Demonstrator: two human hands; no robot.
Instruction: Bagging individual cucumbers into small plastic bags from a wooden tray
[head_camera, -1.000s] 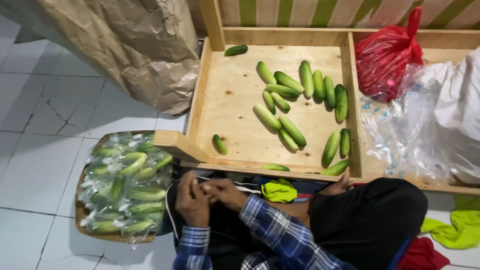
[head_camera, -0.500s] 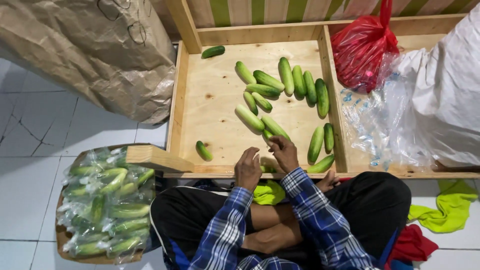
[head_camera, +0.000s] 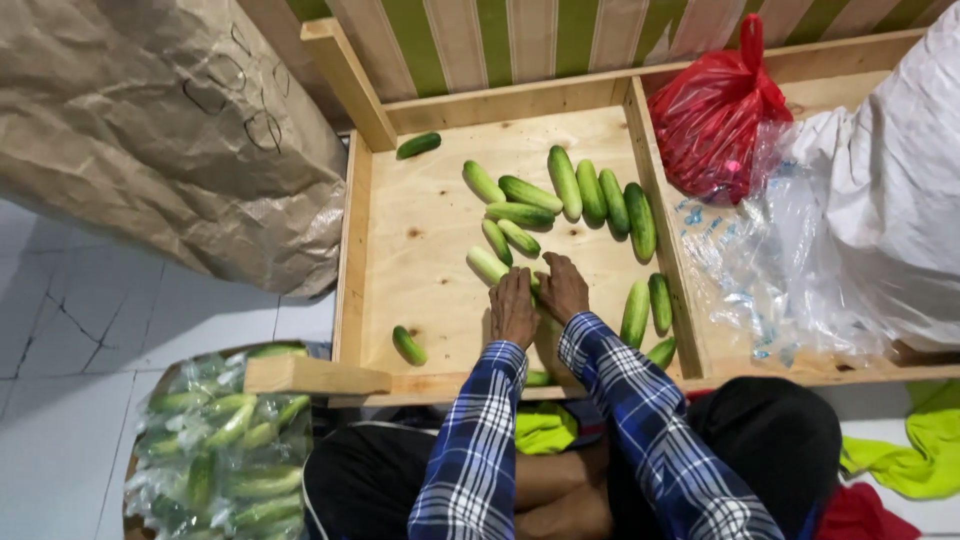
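**Two hands among cucumbers in a plywood tray**

A shallow plywood tray (head_camera: 420, 250) with raised wooden rims sits on a pale tiled floor (head_camera: 90, 330), against a wall panelled in green and cream stripes (head_camera: 480, 40). A wooden divider splits the tray: loose cucumbers (head_camera: 565, 185) lie scattered over the bare left compartment, while the right one holds a knotted red plastic bag (head_camera: 715, 115), a clear plastic sheet (head_camera: 760, 250) and a white sack (head_camera: 890, 200). One small cucumber (head_camera: 407, 345) lies alone near the front rim, another (head_camera: 418, 145) by the back rim.

The left hand (head_camera: 513, 308) and right hand (head_camera: 563, 287), both in blue plaid sleeves, rest side by side on the tray floor, palms down over the cucumbers in the middle; a pale cucumber (head_camera: 487, 265) sits just beside the left fingertips. Whether either grip is closed on anything I cannot tell, as the backs of the hands hide the fingers' undersides.

A crumpled brown paper sack (head_camera: 170, 130) fills the upper left. At lower left, a clear bag of cucumbers (head_camera: 220, 450) sits on the floor beside the person's knee. A yellow-green cloth (head_camera: 545, 428) lies in the lap.
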